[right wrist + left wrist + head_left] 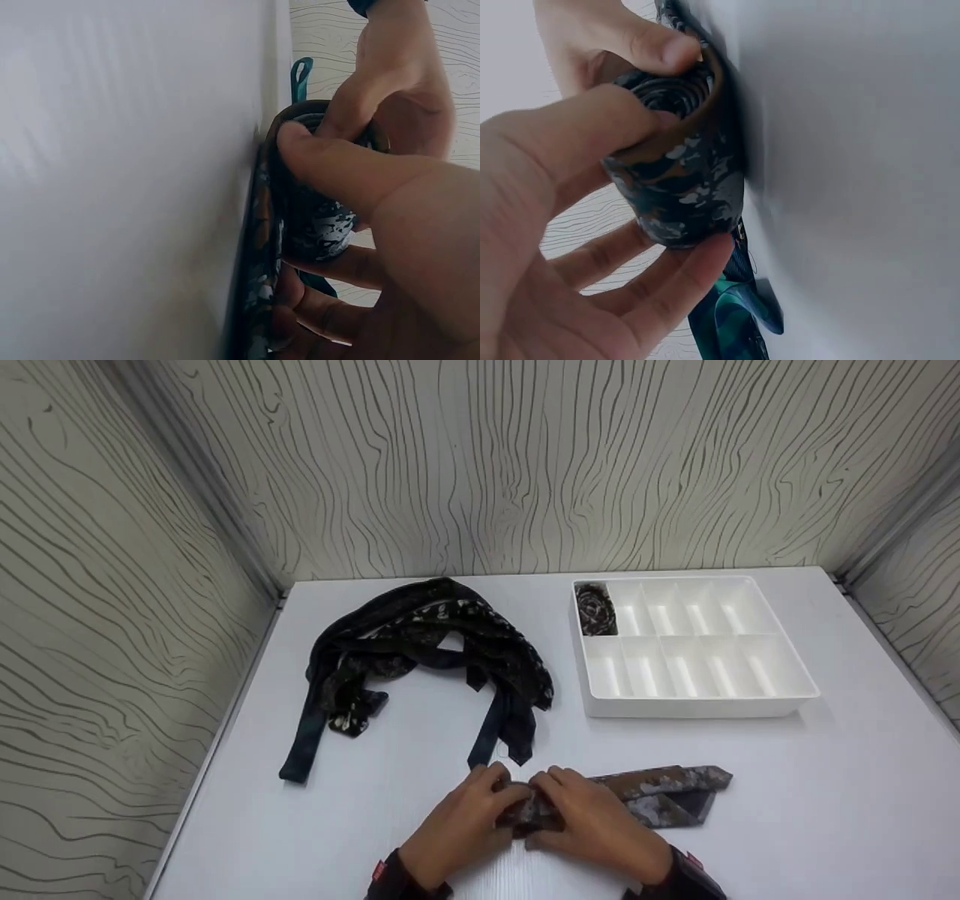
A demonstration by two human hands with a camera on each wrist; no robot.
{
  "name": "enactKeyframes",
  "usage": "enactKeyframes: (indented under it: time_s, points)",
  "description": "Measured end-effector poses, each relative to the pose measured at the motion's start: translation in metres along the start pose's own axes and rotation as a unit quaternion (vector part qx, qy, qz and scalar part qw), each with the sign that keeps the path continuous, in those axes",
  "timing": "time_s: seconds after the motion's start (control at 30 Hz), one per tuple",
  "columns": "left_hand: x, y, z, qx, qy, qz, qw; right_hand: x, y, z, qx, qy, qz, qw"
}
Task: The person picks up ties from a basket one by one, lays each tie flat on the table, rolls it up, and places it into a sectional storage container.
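A patterned necktie [645,789] in grey, brown and dark tones lies near the table's front, partly wound into a roll [686,187]. Both hands hold that roll. My left hand [465,826] grips its left side, thumb at the coil's near end and fingers round the far end, as the left wrist view shows. From the other side, my right hand [600,831] grips the roll, its thumb [319,154] on the coil's edge. The tie's unrolled length runs off to the right, with its pointed tips lying flat.
A white divided tray [694,708] stands at the back right. Its far-left compartment holds a coiled dark tie [596,611]; the other compartments show bare white. At the back left several dark neckties [517,664] lie heaped in an arch. Wood-patterned panels [480,465] enclose the table.
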State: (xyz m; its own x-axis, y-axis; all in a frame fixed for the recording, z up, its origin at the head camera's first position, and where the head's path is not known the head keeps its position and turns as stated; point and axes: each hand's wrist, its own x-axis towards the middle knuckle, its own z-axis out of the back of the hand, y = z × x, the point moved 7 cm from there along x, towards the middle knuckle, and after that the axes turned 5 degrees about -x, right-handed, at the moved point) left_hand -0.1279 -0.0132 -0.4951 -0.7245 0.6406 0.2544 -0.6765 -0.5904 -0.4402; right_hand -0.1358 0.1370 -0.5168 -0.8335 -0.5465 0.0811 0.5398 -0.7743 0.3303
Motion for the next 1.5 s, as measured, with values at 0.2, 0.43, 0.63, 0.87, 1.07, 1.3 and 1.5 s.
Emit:
enactKeyframes:
  time_s: [0.2,0.43,0.63,0.87,1.07,1.3,1.5]
  points:
    - [0.001,-0.002,0.0,0.02,-0.018,-0.015,0.9995,0.0,-0.002,0.001,0.031,-0.007,0.012,0.9994]
    - [0.001,-0.002,0.0,0.01,-0.02,-0.013,0.9996,0.002,-0.003,0.0,0.053,-0.021,0.026,0.9981]
    - [0.003,-0.007,0.002,0.039,-0.052,-0.038,0.9972,0.003,-0.008,-0.003,0.076,0.016,0.006,0.9969]
    - [0.009,-0.009,-0.003,0.031,-0.028,-0.034,0.9985,0.004,-0.006,-0.001,0.053,0.016,0.027,0.9981]
    - [0.008,-0.01,-0.005,0.024,-0.028,-0.04,0.9985,0.004,-0.007,0.002,0.034,0.012,0.03,0.9989]
    - [0.008,-0.013,-0.004,0.042,-0.047,-0.064,0.996,0.004,-0.007,0.005,0.036,0.025,0.024,0.9987]
    - [0.008,-0.011,-0.006,0.036,-0.035,-0.05,0.9975,0.001,-0.008,0.005,0.03,0.033,0.022,0.9988]
